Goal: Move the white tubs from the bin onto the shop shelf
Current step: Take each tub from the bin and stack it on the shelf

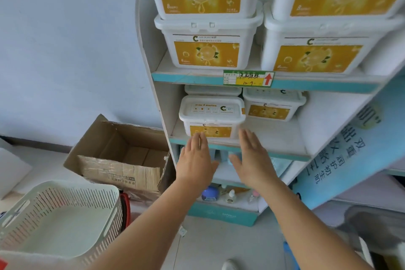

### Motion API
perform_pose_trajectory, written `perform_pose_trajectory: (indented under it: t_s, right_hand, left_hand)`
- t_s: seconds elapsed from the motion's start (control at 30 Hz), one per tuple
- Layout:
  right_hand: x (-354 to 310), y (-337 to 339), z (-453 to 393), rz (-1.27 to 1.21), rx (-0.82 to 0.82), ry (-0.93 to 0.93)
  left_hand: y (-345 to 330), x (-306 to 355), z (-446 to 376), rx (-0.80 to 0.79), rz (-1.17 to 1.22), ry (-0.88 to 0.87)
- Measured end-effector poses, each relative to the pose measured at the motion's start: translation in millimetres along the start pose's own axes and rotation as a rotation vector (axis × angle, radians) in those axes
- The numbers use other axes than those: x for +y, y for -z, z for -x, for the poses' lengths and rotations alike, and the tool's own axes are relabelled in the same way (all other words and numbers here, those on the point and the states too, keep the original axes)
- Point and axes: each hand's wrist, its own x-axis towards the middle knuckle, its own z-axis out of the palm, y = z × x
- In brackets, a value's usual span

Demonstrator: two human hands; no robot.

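Both hands are raised in front of the shop shelf (pixel 252 147), fingers straight and spread wide, holding nothing. The left hand (pixel 196 158) has its fingertips overlapping the lower front of a white tub (pixel 211 116); actual contact cannot be confirmed. The right hand (pixel 254 160) is just beside that tub's lower right corner, over the shelf edge.

The white tub sits at the front of the middle shelf level, directly above and between the hands, upright, lid closed, yellow label facing out. Behind it, a second lid (pixel 213 90) is partly visible. Beyond the right hand, further back on the same level, stands another closed tub (pixel 274 105).

One level up, four larger tubs (pixel 208 50) stand in two stacks of two — all closed, with yellow fruit-print labels. A price tag (pixel 248 78) with a red arrow is fixed to the shelf edge beneath them.

Below the hands, the lower shelf level holds small bottles (pixel 230 196) and a blue rounded container (pixel 210 193).

Left of the left arm, near floor level, the slotted pale-green bin (pixel 92 221) shows a bare interior in the visible portion. Beyond it, an open cardboard box (pixel 122 160) — no contents are visible inside.
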Motion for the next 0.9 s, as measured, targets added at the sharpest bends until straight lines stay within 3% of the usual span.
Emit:
perform_pose_trajectory:
  t_s: [0.2,0.53,0.9]
  right_hand:
    - [17,-8,79,0.153,-0.037,-0.068]
    - [81,-11,189,0.096,0.015,-0.345]
    - [196,2,270,-0.018,0.057,-0.618]
  left_hand:
    - [-16,27,57,-0.110,-0.108,-0.215]
    - [-50,101,108,-0.204,-0.119,-0.495]
    - [-113,234,132,-0.331,-0.188,-0.790]
